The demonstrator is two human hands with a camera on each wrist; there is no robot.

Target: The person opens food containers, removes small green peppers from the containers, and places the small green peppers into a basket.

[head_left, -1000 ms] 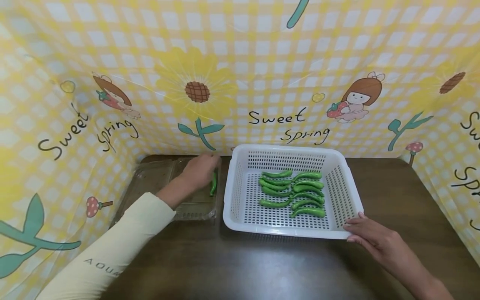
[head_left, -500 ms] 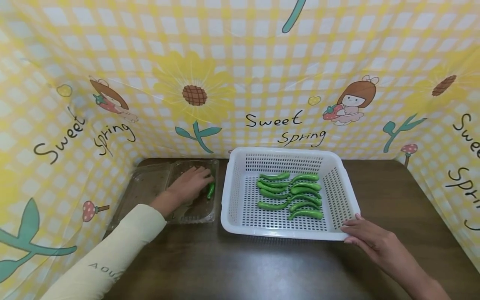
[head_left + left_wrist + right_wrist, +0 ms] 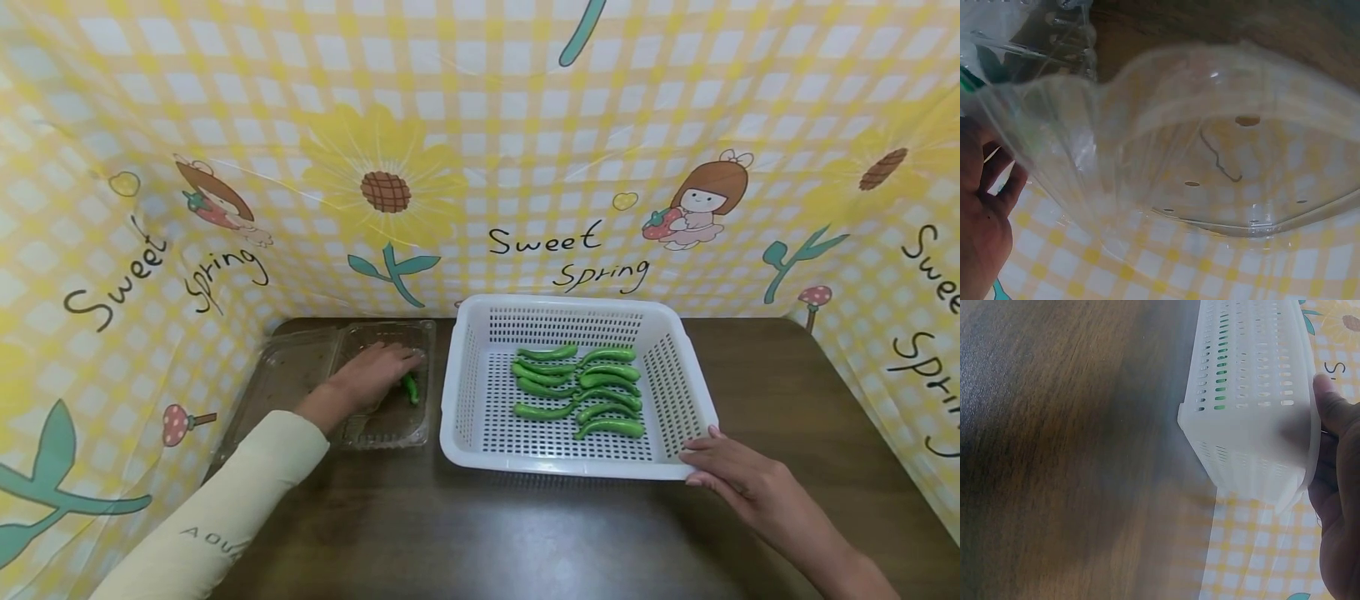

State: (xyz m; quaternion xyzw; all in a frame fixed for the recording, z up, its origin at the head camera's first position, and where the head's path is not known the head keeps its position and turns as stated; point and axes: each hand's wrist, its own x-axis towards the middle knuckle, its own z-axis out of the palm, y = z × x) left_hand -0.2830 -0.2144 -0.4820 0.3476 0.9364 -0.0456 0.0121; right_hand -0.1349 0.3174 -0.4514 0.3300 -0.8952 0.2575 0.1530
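My left hand (image 3: 375, 371) reaches into a clear plastic clamshell box (image 3: 390, 433) left of the basket. Its fingertips pinch a curved green chili pepper (image 3: 410, 388), whose lower end sticks out below them. In the left wrist view, fingers (image 3: 1013, 187) curl at the left edge behind the see-through lid (image 3: 1210, 144). A white slotted plastic basket (image 3: 577, 463) stands in the middle, with several green chili peppers (image 3: 611, 427) laid out in two columns on its floor. At its near right corner my right hand (image 3: 757, 483) grips the rim, thumb and fingers on either side.
The clamshell's lid lies folded out to the left on the dark wooden table (image 3: 510, 533). A yellow checked cloth (image 3: 525, 150) with printed flowers rises behind the table and along both sides.
My left hand has come down from the box's far right edge into the box. The chili pepper there has shifted left and turned. My right hand keeps its grip on the basket.
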